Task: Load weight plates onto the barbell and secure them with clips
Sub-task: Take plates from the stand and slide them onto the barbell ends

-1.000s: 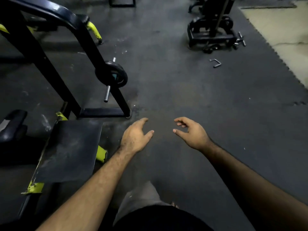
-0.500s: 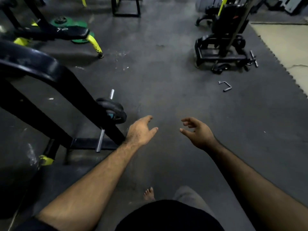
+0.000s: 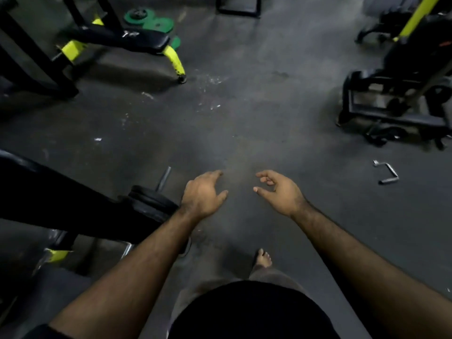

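On the rubber gym floor: open ground ahead of me, likely my walking path toward more weights.
Black frame: crosses low on my left and carries the barbell.
Green plates: lie flat far ahead on my left, behind a bench; probably my next load.
Loaded plates: dark discs already on the barbell sleeve, just beside my left wrist; no clip visible.
My left hand: empty, fingers loosely spread.
My right hand: empty, fingers curled apart, ready to grasp.
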